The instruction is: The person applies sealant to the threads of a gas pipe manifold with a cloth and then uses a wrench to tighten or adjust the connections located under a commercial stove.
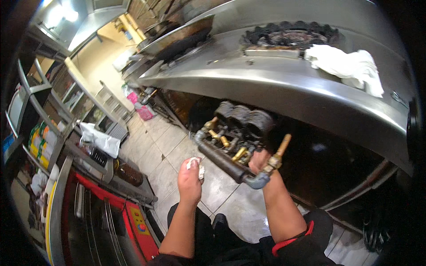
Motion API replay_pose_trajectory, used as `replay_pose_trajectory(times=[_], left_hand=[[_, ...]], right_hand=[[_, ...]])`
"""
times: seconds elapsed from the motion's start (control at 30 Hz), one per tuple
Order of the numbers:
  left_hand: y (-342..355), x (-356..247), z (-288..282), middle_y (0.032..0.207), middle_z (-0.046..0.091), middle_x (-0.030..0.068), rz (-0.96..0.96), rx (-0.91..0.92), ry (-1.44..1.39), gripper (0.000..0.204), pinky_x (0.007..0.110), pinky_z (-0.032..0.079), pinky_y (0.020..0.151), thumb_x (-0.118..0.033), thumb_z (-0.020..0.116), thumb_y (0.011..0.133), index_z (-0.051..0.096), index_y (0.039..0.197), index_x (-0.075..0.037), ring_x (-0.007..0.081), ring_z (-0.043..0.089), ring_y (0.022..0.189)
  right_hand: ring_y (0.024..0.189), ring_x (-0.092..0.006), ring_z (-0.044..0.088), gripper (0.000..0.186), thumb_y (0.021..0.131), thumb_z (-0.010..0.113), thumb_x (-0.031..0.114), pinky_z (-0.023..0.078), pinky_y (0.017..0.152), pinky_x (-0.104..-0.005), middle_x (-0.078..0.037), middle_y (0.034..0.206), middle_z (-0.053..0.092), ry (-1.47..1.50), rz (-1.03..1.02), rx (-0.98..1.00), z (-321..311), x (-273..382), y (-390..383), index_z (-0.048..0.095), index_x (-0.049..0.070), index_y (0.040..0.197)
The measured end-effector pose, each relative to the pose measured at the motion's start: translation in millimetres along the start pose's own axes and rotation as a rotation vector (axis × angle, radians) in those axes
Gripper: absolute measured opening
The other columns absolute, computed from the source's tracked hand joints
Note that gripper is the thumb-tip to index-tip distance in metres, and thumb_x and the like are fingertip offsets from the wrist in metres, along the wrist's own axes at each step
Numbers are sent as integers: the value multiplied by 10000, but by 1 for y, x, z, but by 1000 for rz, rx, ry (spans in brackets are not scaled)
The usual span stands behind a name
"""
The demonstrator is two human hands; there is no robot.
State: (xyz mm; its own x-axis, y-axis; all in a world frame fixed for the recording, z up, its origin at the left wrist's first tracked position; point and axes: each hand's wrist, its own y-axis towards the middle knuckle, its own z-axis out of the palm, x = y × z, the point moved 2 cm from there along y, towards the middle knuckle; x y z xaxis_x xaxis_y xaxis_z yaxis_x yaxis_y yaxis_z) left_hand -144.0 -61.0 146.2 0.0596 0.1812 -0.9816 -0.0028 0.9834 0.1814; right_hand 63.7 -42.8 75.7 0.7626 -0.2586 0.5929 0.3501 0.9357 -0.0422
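My left hand is closed around a small crumpled white rag, apart from the burner. On the right, my right hand grips a blackened gas burner assembly, with its fingers partly hidden behind the pipework. Dark, sooty burner heads sit at its far side. A thick dark pipe runs along its near side, with several brass valves beside it. At the pipe's right end, a longer brass fitting points upward. The assembly hangs tilted over the tiled floor, in front of the stove.
A steel stove counter spans the far right, with a black burner ring, a white cloth and a large wok on it. To the left stand shelves and a red-framed oven. A pink item lies on the floor.
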Motion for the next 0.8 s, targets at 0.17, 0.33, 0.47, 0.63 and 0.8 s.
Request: replay_pose_trajectory(times=[0.17,0.33,0.47,0.63,0.8], left_hand=[[8,14,-7,759,521,-24,-88,137,-278,212,215,329,474,-267,454,1001,539,1096,-98,55,428,569],[5,14,-2,816,565,14,-48,116,-340,207,237,370,498,-213,469,984,511,1132,-75,94,475,591],[2,13,4,894,602,36,-57,154,-404,230,258,422,578,-191,453,983,508,1170,-69,114,533,678],[-4,14,7,1115,595,101,-122,197,-582,327,346,477,852,-144,423,960,457,1260,-16,196,594,965],[-9,12,15,1266,537,145,-35,388,-553,433,380,444,973,-99,452,921,387,1333,15,241,565,1127]], right_hand=[[873,-214,637,441,821,693,393,513,771,-321,-109,986,655,291,39,448,37,-39,-10,600,43,1072],[834,-142,596,253,904,637,253,455,732,-264,-66,930,644,-33,-68,485,57,-46,-29,604,60,1064],[815,-114,580,152,926,602,158,453,719,-243,-43,917,629,-433,-208,466,76,-37,-49,606,45,1028],[833,-110,579,156,939,582,157,477,740,-267,-45,920,625,-532,-385,351,89,-32,-62,604,22,1012],[865,-127,600,230,960,551,210,491,703,-280,-68,939,636,-749,-485,356,74,-41,-58,614,9,1052]])
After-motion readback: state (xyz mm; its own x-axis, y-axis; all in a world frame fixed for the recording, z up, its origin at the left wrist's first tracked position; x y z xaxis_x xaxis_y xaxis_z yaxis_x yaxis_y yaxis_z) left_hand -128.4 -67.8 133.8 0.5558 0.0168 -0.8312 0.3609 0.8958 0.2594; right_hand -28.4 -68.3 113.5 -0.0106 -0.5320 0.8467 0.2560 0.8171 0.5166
